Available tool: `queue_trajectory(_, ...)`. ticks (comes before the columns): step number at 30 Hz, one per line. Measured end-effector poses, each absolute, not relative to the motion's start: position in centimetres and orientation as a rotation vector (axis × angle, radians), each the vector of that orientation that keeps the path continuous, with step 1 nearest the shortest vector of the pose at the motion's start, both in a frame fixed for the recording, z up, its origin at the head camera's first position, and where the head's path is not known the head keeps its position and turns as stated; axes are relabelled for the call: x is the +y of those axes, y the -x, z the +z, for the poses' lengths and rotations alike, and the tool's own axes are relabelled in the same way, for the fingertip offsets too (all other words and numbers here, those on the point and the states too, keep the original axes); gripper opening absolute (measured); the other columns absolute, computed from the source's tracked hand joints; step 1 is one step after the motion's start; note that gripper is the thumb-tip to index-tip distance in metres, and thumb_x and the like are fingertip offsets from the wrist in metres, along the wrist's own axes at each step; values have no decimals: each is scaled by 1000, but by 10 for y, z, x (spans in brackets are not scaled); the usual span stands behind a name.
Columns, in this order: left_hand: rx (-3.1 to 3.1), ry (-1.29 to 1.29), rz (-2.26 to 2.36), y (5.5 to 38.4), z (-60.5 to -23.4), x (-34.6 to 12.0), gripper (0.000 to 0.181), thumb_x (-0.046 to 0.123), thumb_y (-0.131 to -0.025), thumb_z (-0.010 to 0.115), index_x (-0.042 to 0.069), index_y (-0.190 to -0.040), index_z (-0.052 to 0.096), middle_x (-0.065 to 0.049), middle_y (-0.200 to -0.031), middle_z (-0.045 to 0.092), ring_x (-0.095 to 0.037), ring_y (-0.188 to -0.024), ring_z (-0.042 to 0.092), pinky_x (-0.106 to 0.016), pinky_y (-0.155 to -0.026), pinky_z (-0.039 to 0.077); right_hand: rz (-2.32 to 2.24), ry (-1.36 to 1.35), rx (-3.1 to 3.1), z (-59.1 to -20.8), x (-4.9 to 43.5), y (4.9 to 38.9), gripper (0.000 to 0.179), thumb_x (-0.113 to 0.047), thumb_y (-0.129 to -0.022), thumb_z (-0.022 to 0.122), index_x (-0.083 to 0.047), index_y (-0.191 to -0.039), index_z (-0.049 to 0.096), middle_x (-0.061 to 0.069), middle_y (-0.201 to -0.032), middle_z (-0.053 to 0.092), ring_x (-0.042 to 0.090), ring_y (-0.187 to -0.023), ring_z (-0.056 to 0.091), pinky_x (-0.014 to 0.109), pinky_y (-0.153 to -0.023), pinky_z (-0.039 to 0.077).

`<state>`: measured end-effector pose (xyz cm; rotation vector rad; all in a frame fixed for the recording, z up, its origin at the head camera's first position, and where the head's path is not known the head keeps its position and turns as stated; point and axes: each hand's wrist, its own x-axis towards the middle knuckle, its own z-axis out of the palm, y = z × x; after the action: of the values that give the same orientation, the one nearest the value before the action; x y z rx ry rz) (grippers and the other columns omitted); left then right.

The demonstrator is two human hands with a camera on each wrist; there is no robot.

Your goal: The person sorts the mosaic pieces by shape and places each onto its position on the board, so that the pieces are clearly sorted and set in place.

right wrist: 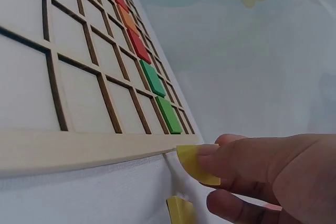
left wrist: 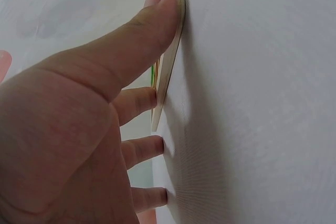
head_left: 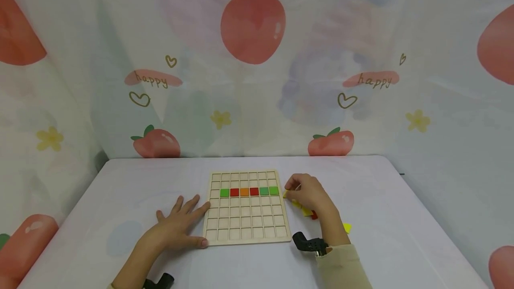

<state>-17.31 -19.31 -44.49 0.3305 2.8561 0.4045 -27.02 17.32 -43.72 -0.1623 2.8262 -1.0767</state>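
A wooden grid board (head_left: 244,212) lies on the table, with a row of green, red and orange square tiles (head_left: 244,191) across its upper part. My left hand (head_left: 176,226) is spread flat at its left side, thumb and index fingertip touching the board's edge. Just off the right edge, my right hand (head_left: 308,191) pinches a yellow piece (right wrist: 190,162) with a curved side between thumb and finger. Another yellow piece (right wrist: 180,211) is below that hand in the right wrist view. More yellow pieces (head_left: 306,212) and a red one (head_left: 314,215) lie partly hidden under the right hand.
A separate yellow piece (head_left: 347,227) lies beside the right forearm. White cloth covers the table (head_left: 401,244), and a printed fabric backdrop (head_left: 257,115) rises behind and at both sides. Black wrist cameras (head_left: 308,242) sit low over the tabletop.
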Motion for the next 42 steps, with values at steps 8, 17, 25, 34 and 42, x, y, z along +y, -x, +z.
queue_trajectory(8,2854,-341,420,172,-445,-194,102,68,-68,77,29,-154,39,-11,-164,25,-56,-147,11,-92,-89,8,-1113,136,2821,-433,172,268,17,-13,-91,67,-18,-106,74,1,-94,65,20,-84,57,28,-65,50)
queue_trajectory(17,2858,-334,419,171,-446,-194,103,69,-67,77,30,-154,39,-11,-164,26,-55,-147,12,-92,-89,8,-1157,159,2833,-435,170,269,13,-15,-92,66,-15,-104,72,1,-94,66,19,-84,58,29,-68,50)
queue_trajectory(25,2846,-318,416,171,-447,-194,103,69,-67,77,31,-154,38,-10,-165,24,-54,-148,10,-92,-90,7,-1219,232,2837,-436,165,268,20,-14,-93,66,-15,-111,74,1,-96,68,18,-85,60,29,-69,51)
queue_trajectory(34,2854,-318,411,173,-448,-193,103,69,-67,77,32,-154,38,-10,-165,24,-54,-148,10,-92,-90,7,-1258,269,2845,-433,158,267,15,-11,-90,67,-12,-103,75,0,-95,68,17,-83,61,31,-73,51)
queue_trajectory(42,2853,-318,416,174,-448,-194,103,69,-66,77,31,-154,38,-9,-165,24,-54,-148,10,-92,-90,7,-1248,287,2851,-431,149,266,16,-10,-89,68,-11,-103,75,-1,-93,68,17,-83,61,32,-74,51)
